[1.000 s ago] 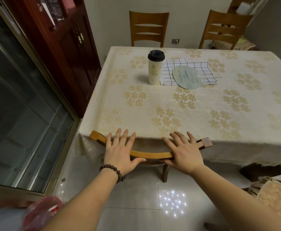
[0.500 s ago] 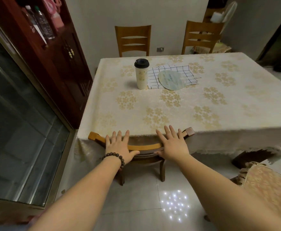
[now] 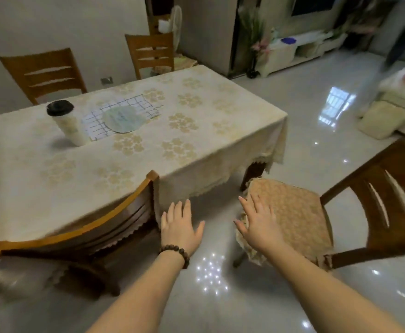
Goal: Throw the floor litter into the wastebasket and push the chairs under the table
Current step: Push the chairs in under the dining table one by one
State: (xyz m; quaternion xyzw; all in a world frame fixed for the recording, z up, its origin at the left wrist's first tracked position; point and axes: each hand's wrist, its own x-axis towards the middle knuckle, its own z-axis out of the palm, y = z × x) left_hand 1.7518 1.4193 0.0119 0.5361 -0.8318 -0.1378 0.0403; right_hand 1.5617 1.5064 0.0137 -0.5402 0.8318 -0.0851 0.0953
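- The second chair (image 3: 321, 212), with its cushioned seat, stands well out from the table (image 3: 148, 140) at the right, off the table's near-right corner, its seat front toward the table leg and its slatted back toward the far right.
- The right hand (image 3: 259, 222) is the nearer one: it hovers over the near-left edge of the cushion, fingers spread, gripping nothing; whether it touches the fabric I cannot tell.
- The left hand (image 3: 180, 227), wearing a bead bracelet, hangs over bare floor between the 2 chairs, fingers also spread and empty.
- The chair's back lies to the right of both hands, so the push probably calls for a reach past the seat to the backrest.
- The first chair (image 3: 76, 231) sits at near left with its top rail against the tablecloth edge.
- Compared with 0.5 s ago, both hands have left that rail and the view has swung right.
- No litter or wastebasket shows here.
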